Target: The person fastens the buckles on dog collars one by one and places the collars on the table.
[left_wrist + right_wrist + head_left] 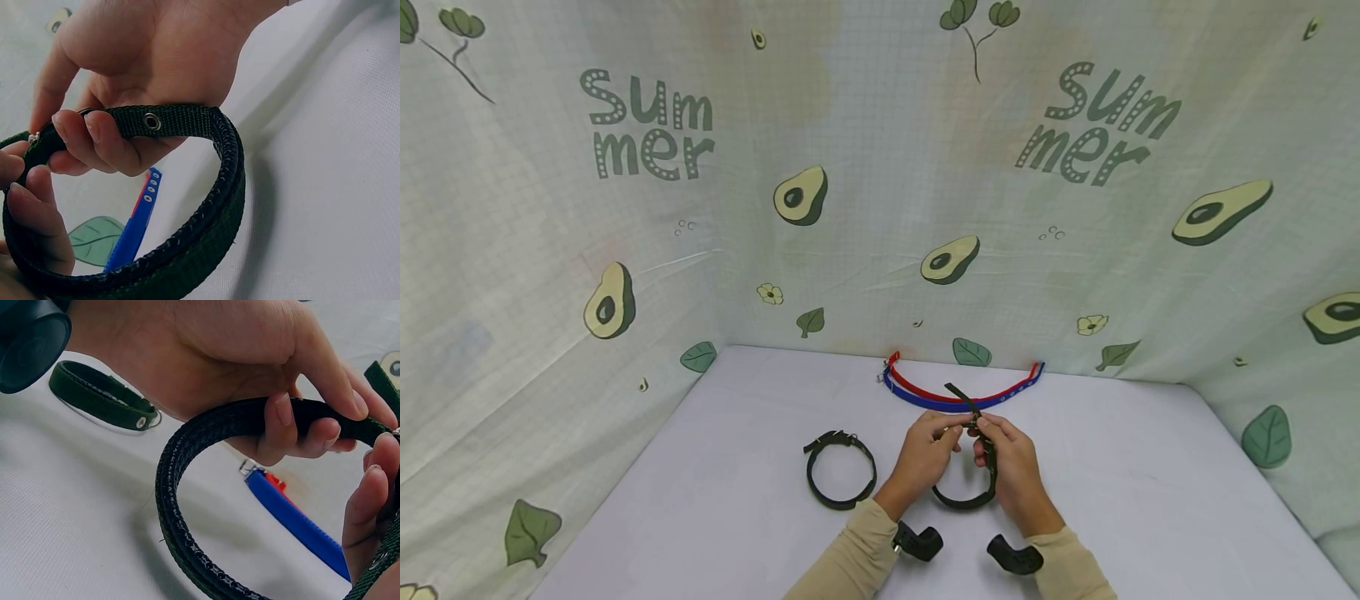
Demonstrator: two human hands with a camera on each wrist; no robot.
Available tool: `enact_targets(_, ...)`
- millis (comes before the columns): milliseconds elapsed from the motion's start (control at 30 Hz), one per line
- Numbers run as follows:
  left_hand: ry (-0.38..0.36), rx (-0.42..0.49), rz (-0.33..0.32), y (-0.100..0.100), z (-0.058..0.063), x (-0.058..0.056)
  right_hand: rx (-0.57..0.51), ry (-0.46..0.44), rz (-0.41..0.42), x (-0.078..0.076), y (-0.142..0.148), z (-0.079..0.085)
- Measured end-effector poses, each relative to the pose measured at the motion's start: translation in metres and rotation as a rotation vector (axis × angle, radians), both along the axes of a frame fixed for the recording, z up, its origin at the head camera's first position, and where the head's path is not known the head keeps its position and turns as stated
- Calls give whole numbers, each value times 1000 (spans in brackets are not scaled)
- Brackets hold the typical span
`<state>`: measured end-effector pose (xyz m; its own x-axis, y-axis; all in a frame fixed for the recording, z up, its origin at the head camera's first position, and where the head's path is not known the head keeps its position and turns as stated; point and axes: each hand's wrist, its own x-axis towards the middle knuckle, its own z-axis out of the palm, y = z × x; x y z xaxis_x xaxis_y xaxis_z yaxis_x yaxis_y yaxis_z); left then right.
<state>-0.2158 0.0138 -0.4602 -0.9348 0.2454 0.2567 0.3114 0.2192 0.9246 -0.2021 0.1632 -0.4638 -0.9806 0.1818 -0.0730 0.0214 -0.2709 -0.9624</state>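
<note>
Both hands hold a dark green webbing pet collar [967, 503], which hangs in a loop below the fingers. My left hand [919, 458] pinches the strap near the buckle, and my right hand [1017, 471] grips the other side, fingertips meeting there. The strap's free end sticks up above the fingers in the head view. In the left wrist view the right hand's fingers [106, 137] curl round the band beside a metal eyelet [152, 122]. The right wrist view shows the left hand's fingers [282, 425] bent round the band's dark padded lining. Fingers mostly hide the buckle.
A second green collar [810, 475], closed in a ring, lies left of the hands. Blue [1015, 388] and red [917, 387] collars lie curved together at the back of the white table [737, 500]. A printed sheet [865, 317] rises behind.
</note>
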Motion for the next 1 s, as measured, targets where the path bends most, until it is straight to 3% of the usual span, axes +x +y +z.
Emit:
enact_targets(700,-3,-3,-10,-1,0,0,0,12,-8,1,0,1)
enact_targets(1000,-23,-9,-4,-1,-3,-2,20,77,6,1,0,-1)
